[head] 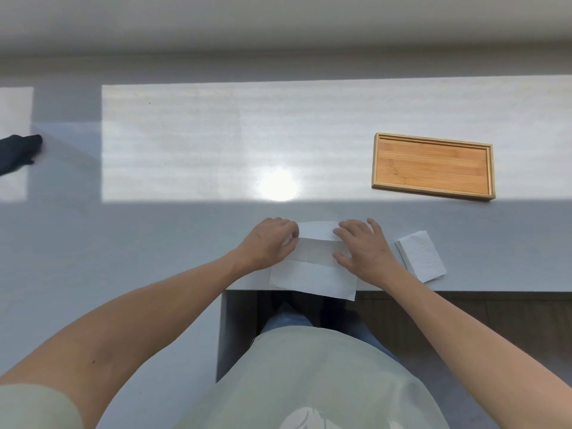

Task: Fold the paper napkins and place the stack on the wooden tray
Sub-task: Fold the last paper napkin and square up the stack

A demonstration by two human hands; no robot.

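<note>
A pale grey table (154, 236) fills most of the view. A broad sunlit patch (192, 144) lies across its far half, with a bright glare spot (278, 185) near the middle. A dark, crumpled object (18, 151) lies at the far left edge, partly cut off. Dark wood floor (464, 308) shows below the table's near edge on the right.

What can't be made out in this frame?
Head view only.
Fingertips of the left hand: hidden under its own knuckles, so its grip on the napkin is unclear.
The napkin stack: sheet count too small to tell.
The dark object: cut off by the left edge.
</note>
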